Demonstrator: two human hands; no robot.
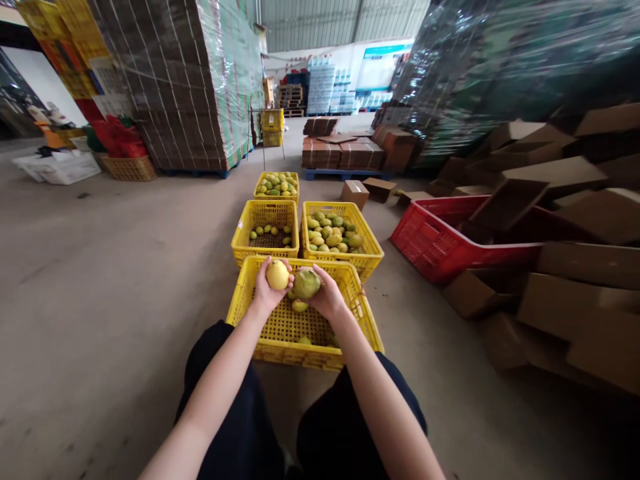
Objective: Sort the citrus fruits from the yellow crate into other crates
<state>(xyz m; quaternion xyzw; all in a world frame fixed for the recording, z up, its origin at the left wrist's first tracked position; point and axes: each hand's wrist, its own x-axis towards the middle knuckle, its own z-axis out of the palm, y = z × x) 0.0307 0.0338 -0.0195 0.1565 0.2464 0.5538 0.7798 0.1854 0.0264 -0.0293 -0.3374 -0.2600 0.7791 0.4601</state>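
My left hand (266, 295) is closed around a smooth, rounded yellow fruit (277, 274). Beside it, my right hand (327, 295) grips a larger, lumpy green fruit (306, 284); both look guava-like, but I cannot tell the exact kind. The two hands are close together over a yellow plastic crate (367, 317) between my knees. A few more fruits lie on its perforated bottom, among them a yellowish one (299, 306) just below the hands. My forearms and right hand cover part of the crate.
Beyond stand a yellow crate (240, 230) with several small fruits, a crate (373, 248) heaped with yellow-green fruit, and a fuller crate (257, 189) farther back. On the right are a red crate (423, 247) and piled cardboard boxes (565, 293). Wrapped pallet stacks (175, 87) rise behind.
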